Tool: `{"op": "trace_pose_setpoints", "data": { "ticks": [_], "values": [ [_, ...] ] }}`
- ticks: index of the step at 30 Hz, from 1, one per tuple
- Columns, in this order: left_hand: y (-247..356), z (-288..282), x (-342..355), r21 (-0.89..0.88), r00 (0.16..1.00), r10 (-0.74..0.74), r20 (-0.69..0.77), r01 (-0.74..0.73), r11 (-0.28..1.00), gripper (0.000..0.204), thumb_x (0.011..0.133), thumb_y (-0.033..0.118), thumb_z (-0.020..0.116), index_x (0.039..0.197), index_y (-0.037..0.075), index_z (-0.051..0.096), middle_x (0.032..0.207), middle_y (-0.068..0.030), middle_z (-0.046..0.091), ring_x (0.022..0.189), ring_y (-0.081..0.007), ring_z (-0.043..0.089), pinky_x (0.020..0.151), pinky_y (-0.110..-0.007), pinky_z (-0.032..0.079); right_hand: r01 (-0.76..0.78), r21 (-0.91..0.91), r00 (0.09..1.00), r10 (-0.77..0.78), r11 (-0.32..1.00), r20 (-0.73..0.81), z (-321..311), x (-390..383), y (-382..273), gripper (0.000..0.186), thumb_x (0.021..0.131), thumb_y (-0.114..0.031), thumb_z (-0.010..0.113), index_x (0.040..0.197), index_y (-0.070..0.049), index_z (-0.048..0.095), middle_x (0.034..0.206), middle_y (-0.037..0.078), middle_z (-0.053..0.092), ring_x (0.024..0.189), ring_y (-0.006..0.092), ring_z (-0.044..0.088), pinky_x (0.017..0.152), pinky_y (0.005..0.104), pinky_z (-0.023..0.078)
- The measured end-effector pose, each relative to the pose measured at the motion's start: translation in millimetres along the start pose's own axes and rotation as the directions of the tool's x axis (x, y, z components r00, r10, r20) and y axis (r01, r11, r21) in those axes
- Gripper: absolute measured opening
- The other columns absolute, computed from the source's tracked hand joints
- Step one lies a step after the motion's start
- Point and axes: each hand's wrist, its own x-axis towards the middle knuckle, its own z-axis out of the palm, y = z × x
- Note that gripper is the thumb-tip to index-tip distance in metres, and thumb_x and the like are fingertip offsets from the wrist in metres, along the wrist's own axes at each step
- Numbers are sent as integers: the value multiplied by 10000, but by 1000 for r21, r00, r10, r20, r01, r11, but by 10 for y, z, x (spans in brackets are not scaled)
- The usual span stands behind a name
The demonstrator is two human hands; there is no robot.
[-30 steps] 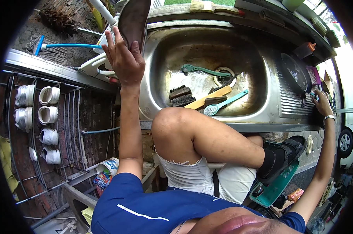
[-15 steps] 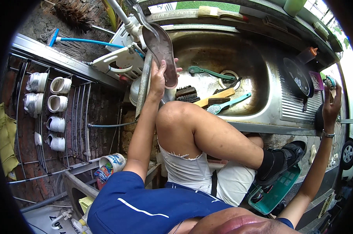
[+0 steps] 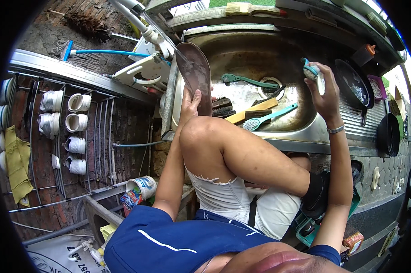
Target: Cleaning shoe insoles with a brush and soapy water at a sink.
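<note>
Maybe to keep it still, the left hand (image 3: 191, 103) pinches a brown sole (image 3: 196, 68) — and the right hand (image 3: 326, 94) grips a small teal brush (image 3: 310, 71).

brickwork (image 3: 44, 170) | metal rack (image 3: 65, 200) | grey paving (image 3: 364, 196) | daylight upper right

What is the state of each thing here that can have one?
Left hand: gripping brown sole
Right hand: gripping small brush
Brown sole: patchily whitened
Small brush: raised
Sink: stained
Long teal brush: lying in sink
Yellow cloth: hanging
Black pan: uncovered
White shorts: frayed
</note>
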Motion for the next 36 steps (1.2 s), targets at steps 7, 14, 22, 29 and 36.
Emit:
{"op": "trace_pose_setpoints", "data": {
  "ticks": [7, 14, 22, 29, 36],
  "values": [
    [156, -251, 7, 421, 966, 257, -21, -225, 879, 328, 1032, 103, 519, 1339, 16, 447, 1206, -127, 615, 961, -194, 641, 837, -351, 564, 3, -24, 975, 3, 1000, 224, 298, -384, 121, 406, 840, -99, 727, 1215, -34, 584, 1133, 153, 645, 1099, 351, 582, 997, 424, 439],
    [971, -483, -123, 555, 993, -118, -16, 107, 825, 386, 1002, 122, 559, 1348, -26, 467, 1042, -99, 634, 763, -137, 636, 619, -293, 573, 18, -41, 958, -6, 999, 287, 352, -386, 121, 418, 851, -141, 733, 1226, -40, 578, 1148, 155, 645, 1102, 346, 583, 996, 422, 438],
    [1247, -913, -283, 653, 964, -264, 31, 181, 736, 470, 990, 170, 602, 1389, -26, 449, 1111, -91, 624, 806, -125, 626, 636, -278, 567, 35, -54, 956, -18, 998, 293, 382, -404, 158, 421, 868, -168, 728, 1235, -44, 566, 1144, 149, 647, 1107, 340, 586, 992, 426, 435],
    [1304, -731, -298, 642, 949, -314, 14, 232, 731, 505, 982, 184, 621, 1396, -45, 444, 1165, -91, 615, 913, -130, 621, 717, -281, 569, 23, -86, 948, 5, 996, 319, 380, -437, 158, 407, 873, -181, 727, 1224, -50, 570, 1125, 138, 649, 1082, 324, 594, 973, 412, 440],
    [1110, -678, -8, 604, 954, -286, 93, 174, 778, 532, 980, 192, 632, 1422, -21, 428, 1156, -93, 618, 892, -141, 636, 714, -277, 573, 31, -57, 954, -12, 998, 300, 393, -394, 113, 394, 871, -189, 733, 1208, -58, 578, 1087, 133, 654, 1052, 310, 604, 960, 409, 442]
  ]
}}
